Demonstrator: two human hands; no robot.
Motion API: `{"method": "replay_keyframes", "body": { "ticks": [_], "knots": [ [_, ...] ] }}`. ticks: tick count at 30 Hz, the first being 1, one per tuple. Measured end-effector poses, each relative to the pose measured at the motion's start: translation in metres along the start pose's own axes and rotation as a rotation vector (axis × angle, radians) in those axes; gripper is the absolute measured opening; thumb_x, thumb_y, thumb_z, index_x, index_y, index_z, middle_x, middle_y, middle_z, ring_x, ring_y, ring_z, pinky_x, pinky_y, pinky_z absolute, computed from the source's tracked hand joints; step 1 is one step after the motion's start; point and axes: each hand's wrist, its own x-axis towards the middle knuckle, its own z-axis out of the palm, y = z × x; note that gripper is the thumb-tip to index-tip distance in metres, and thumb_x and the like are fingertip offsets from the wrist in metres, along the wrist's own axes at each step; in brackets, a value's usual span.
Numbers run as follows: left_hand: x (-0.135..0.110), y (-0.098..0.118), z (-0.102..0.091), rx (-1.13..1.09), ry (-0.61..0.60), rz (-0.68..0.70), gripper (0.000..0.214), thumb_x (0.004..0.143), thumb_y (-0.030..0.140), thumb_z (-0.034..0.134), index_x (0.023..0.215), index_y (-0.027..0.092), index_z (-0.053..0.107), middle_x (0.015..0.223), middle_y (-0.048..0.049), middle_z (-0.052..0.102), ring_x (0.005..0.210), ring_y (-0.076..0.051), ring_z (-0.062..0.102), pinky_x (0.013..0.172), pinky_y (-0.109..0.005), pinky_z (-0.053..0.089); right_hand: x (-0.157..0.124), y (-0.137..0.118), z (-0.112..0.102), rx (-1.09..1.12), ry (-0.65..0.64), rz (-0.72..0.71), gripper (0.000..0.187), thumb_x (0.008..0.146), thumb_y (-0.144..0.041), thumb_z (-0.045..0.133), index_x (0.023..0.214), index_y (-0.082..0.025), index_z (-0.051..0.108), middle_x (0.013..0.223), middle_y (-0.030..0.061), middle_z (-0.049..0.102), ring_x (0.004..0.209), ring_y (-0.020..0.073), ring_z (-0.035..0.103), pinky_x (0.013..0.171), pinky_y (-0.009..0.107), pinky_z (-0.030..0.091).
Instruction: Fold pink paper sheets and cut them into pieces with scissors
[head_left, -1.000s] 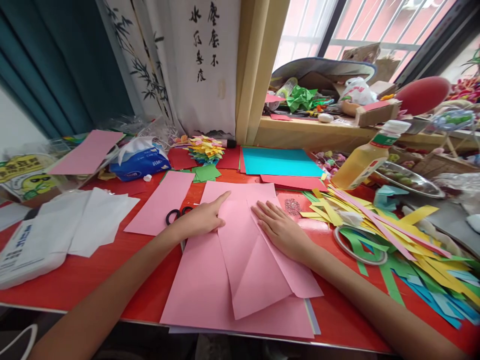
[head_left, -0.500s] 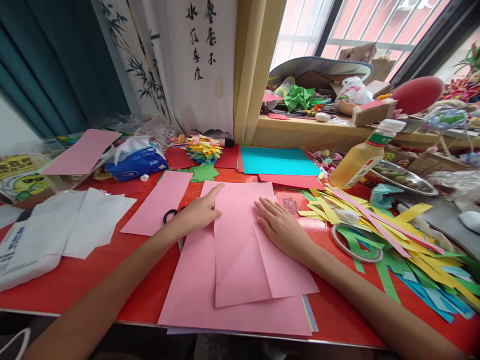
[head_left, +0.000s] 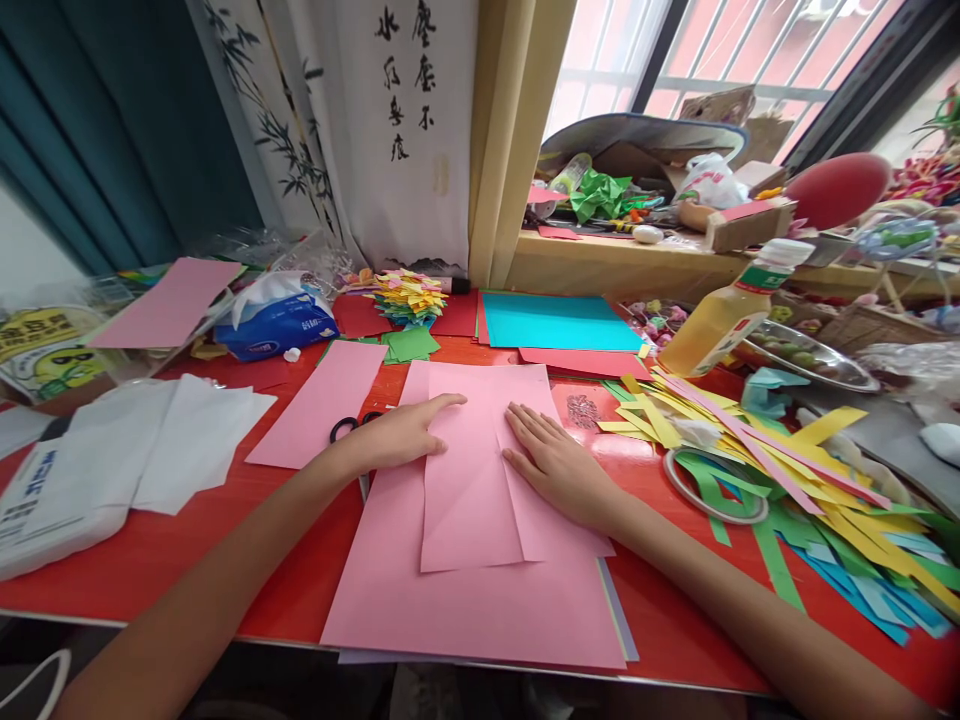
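Observation:
A creased pink paper sheet [head_left: 469, 505] lies over a larger stack of pink paper [head_left: 480, 620] on the red table. My left hand [head_left: 401, 432] rests at the sheet's left side, thumb and index finger stretched apart. My right hand [head_left: 562, 465] lies flat on the right part of the sheet, fingers extended. Black-handled scissors [head_left: 343, 430] lie beside my left wrist, their blades mostly hidden by the arm. Left of them is another pink paper piece [head_left: 322, 400].
A blue tissue pack [head_left: 274, 325] and a paper-strip ball [head_left: 409, 297] stand at the back. Turquoise paper [head_left: 559, 320] lies behind the stack. On the right are a juice bottle [head_left: 731, 310], a tape roll [head_left: 716, 515] and cut paper strips [head_left: 847, 500]. White tissues [head_left: 199, 450] lie left.
The creased pink sheet has slid away from me over the stack. My left hand has moved slightly right, its thumb and index finger now over the sheet; the right hand stays flat on it.

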Motion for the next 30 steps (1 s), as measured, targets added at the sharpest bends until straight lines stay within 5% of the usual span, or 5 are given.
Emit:
{"method": "replay_keyframes", "body": {
  "ticks": [10, 30],
  "knots": [
    [-0.005, 0.012, -0.004, -0.035, -0.062, -0.056, 0.072, 0.070, 0.026, 0.049, 0.137, 0.030, 0.023, 0.132, -0.0062, 0.045, 0.099, -0.023, 0.056, 0.070, -0.026, 0.041, 0.000, 0.002, 0.002, -0.024, 0.027, -0.036, 0.056, 0.092, -0.037, 0.015, 0.138, -0.007, 0.026, 0.144, 0.0101, 0.023, 0.133, 0.0182, 0.017, 0.109, 0.037, 0.019],
    [-0.007, 0.011, -0.007, -0.051, -0.088, -0.061, 0.076, 0.067, 0.027, 0.053, 0.137, 0.027, 0.025, 0.138, -0.0049, 0.037, 0.112, -0.026, 0.047, 0.077, -0.027, 0.040, 0.001, 0.003, 0.003, -0.022, 0.053, -0.040, 0.055, 0.092, -0.036, 0.016, 0.138, -0.008, 0.026, 0.144, 0.0105, 0.024, 0.133, 0.0184, 0.018, 0.109, 0.038, 0.020]
  ]
}}
